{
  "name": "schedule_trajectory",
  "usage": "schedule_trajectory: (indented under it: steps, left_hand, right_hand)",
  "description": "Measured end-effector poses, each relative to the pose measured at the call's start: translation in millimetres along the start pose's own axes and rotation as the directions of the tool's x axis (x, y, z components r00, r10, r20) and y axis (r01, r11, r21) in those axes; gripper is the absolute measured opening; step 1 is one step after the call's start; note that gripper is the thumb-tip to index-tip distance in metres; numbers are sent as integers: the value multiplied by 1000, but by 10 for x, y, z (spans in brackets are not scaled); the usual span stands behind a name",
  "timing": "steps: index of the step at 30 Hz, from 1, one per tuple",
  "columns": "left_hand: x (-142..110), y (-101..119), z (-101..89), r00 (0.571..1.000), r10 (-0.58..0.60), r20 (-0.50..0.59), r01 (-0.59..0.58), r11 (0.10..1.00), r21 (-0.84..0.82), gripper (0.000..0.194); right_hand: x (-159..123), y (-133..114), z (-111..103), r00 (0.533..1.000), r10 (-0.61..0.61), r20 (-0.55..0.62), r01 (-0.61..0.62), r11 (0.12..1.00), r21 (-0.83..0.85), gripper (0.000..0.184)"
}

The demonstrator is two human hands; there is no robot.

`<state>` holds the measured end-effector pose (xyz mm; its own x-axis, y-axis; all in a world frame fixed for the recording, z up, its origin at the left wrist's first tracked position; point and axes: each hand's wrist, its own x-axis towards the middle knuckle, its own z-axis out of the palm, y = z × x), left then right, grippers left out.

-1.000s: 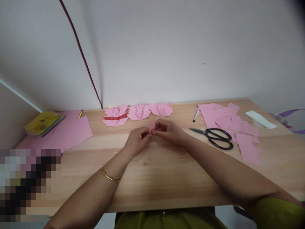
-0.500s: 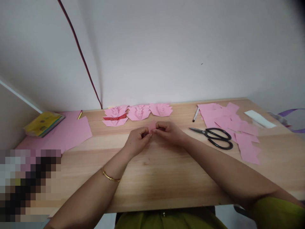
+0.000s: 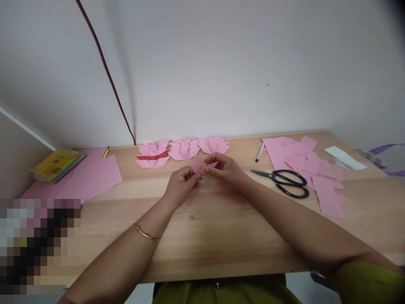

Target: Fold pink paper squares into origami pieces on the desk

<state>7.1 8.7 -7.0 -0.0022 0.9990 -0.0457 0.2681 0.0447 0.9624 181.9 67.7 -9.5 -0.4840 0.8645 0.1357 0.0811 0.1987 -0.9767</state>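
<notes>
Pinched between the fingers of left hand (image 3: 182,185) and right hand (image 3: 225,169): a small folded pink paper piece (image 3: 202,165), held just above the pale wooden counter (image 3: 202,236), fingertips closed tight on opposite edges, likely to steady a crease. Beyond, along the wall, a row of finished pink folded paper shapes (image 3: 183,150). To the right, within reach, black-handled scissors (image 3: 287,181) resting on loose pink paper sheets (image 3: 316,173). Far left, a yellow booklet (image 3: 58,162).
</notes>
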Motion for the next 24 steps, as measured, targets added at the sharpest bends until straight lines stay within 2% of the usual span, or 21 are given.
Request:
schedule_trajectory:
  steps: [5, 12, 19, 24]
  left_hand:
    - [-20, 39, 3, 994, 28, 102, -31, 999, 32, 24]
    - [-21, 36, 5, 996, 28, 85, -31, 999, 27, 27]
    - [-27, 41, 7, 996, 30, 86, -35, 998, 55, 28]
    - [-43, 65, 11, 998, 15, 63, -19, 997, 70, 31]
  right_hand:
    - [-40, -15, 24, 998, -4, 63, 6, 999, -39, 25]
    - [-52, 11, 28, 995, -8, 103, 18, 995, -96, 28]
    - [-48, -27, 19, 995, -47, 84, 66, 968, -242, 32]
    - [-36, -3, 10, 991, -28, 130, 43, 992, -115, 29]
